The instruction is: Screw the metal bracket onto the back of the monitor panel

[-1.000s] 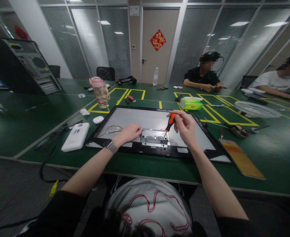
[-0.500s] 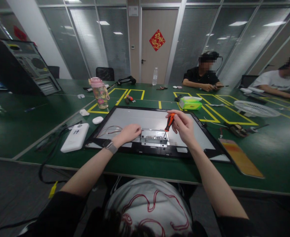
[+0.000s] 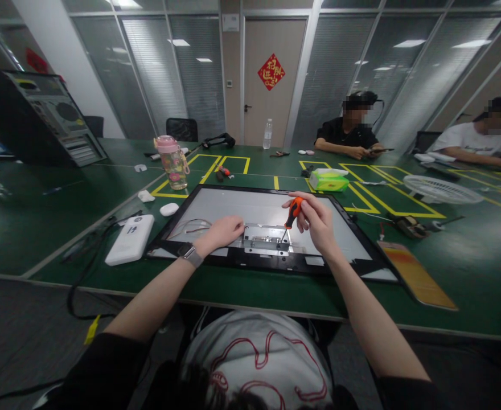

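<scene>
In my right hand (image 3: 316, 219) is a screwdriver (image 3: 294, 212) with an orange and black handle, held tilted with its shaft pointing down. Its tip meets the right part of a silver metal bracket (image 3: 261, 230); the exact contact is too small to make out. My left hand (image 3: 225, 230), with a watch on the wrist, is closed at the bracket's left edge, its fingertips partly hidden. Under both hands a flat display panel (image 3: 233, 199) with a black frame lies on the green table (image 3: 250, 290). Thin wires (image 3: 197, 223) rest on the panel's left side.
To the left are a white power bank (image 3: 130, 239), a pink-lidded bottle (image 3: 172, 162) and a computer case (image 3: 41, 119). A green tissue pack (image 3: 328, 179) sits behind the panel. An orange-yellow plate (image 3: 417, 275) lies at right. Two people sit across the table.
The screwdriver stays at the same spot on the bracket, while the fingers of my right hand shift slightly around its handle. My left hand keeps its place.
</scene>
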Demonstrator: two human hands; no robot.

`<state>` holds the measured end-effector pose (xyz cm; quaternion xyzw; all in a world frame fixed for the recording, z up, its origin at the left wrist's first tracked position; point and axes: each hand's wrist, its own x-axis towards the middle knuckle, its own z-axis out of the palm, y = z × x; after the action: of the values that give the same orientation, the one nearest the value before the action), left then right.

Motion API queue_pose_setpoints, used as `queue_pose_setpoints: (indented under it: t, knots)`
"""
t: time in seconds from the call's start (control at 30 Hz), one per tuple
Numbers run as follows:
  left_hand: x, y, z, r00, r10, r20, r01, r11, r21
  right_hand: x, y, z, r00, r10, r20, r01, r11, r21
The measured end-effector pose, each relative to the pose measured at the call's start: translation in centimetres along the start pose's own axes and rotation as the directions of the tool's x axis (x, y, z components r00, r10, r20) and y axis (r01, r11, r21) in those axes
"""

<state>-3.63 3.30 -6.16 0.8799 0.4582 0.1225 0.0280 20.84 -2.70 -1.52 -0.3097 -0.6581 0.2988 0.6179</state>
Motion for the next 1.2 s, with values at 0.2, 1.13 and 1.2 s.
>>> queue_pose_setpoints:
  t: [0.2, 1.13, 1.2]
  knots:
    - [0.1, -0.1, 0.2, 1.0, 0.01, -0.006, -0.01, 1.0, 0.004, -0.1, -0.3, 0.5, 1.0, -0.021, 0.015, 0.022, 0.995, -0.098]
    - [-0.1, 0.0, 0.1, 1.0, 0.002, -0.008, -0.002, 1.0, 0.004, -1.1, 2.4, 2.7, 0.997, -0.041, -0.065, 0.039, 0.999, -0.039]
    - [-0.1, 0.0, 0.2, 1.0, -0.001, -0.008, 0.001, 1.0, -0.001, -1.2, 2.7, 2.9, 0.998, -0.035, -0.045, 0.032, 0.998, -0.055]
